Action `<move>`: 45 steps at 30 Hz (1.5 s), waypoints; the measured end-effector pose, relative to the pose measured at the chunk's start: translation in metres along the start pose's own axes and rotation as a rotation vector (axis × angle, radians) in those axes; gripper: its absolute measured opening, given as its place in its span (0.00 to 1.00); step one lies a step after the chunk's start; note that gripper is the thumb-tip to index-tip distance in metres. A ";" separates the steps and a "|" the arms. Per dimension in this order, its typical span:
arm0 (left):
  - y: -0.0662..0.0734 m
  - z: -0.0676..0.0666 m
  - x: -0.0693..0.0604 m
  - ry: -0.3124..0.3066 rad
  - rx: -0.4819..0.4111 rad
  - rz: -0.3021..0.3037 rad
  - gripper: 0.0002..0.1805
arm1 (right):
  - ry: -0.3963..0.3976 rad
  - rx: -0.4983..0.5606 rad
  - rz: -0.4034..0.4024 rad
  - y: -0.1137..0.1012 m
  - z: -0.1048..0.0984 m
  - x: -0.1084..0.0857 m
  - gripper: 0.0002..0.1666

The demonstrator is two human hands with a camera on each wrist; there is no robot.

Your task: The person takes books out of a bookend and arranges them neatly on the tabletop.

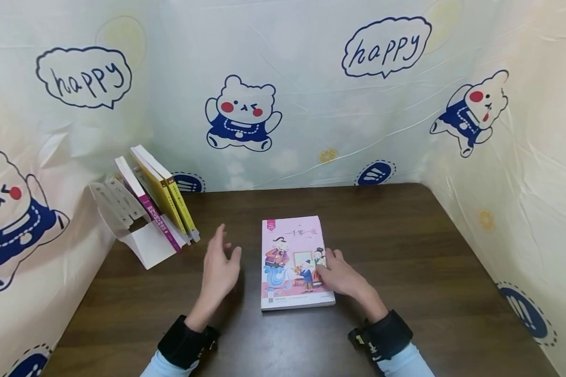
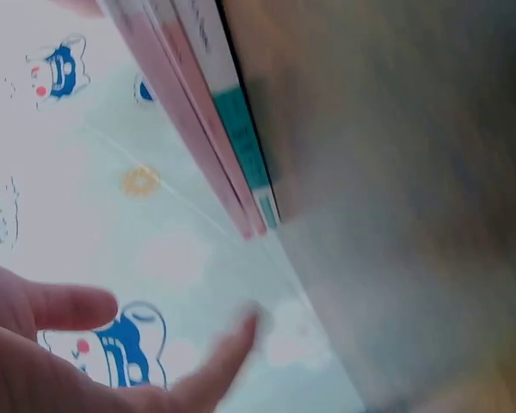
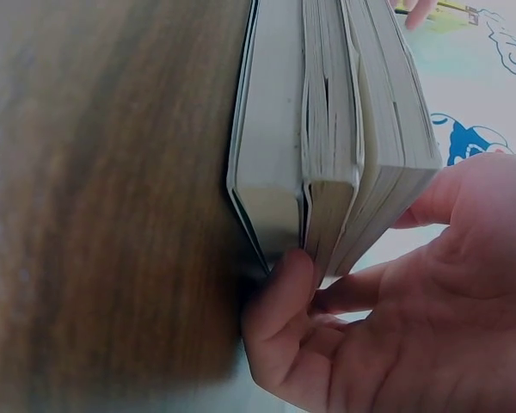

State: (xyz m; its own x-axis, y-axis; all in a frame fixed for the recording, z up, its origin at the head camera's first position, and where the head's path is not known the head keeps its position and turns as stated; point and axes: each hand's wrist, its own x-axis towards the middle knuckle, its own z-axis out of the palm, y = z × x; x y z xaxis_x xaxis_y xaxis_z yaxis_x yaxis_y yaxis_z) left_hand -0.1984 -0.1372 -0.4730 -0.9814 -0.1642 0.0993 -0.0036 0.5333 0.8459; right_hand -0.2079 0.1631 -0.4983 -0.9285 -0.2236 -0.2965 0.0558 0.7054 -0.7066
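A stack of books lies on the table, topped by a pink picture-covered book [image 1: 292, 262]. In the left wrist view, a pink spine [image 2: 185, 125] and a white-and-teal spine [image 2: 241, 129] show in the stack. My right hand [image 1: 341, 275] grips the stack's right edge, thumb on the top cover. The right wrist view shows the page edges [image 3: 327, 112] and fingers of my right hand [image 3: 413, 301] curled against the lower books. To the left of the stack, apart from it, my left hand [image 1: 220, 267] is raised with fingers extended, touching nothing.
At the table's back left stands a white bookend [image 1: 143, 243]. It holds a purple-spined book [image 1: 159, 222] and yellow-spined books [image 1: 181, 204], leaning. A printed cloth [image 1: 302, 120] hangs around the back and sides of the brown wooden table [image 1: 382, 225].
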 end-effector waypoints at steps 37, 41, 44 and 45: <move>-0.039 -0.074 0.062 0.562 -0.350 -0.163 0.42 | -0.003 0.000 -0.004 -0.001 -0.001 0.000 0.43; -0.043 -0.076 0.066 0.539 -0.333 -0.196 0.43 | -0.005 -0.009 -0.003 -0.002 -0.001 0.000 0.43; -0.045 -0.079 0.070 0.517 -0.338 -0.237 0.44 | -0.004 -0.010 -0.006 -0.002 -0.001 0.000 0.43; -0.045 -0.080 0.071 0.510 -0.342 -0.250 0.45 | -0.003 -0.011 -0.007 -0.002 -0.001 0.000 0.43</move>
State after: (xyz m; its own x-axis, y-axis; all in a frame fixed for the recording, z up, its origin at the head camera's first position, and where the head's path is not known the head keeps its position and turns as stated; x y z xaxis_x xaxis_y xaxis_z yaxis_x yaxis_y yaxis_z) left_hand -0.2526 -0.2394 -0.4622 -0.7451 -0.6655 0.0432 -0.0754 0.1484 0.9861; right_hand -0.2085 0.1623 -0.4959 -0.9277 -0.2304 -0.2938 0.0454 0.7114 -0.7013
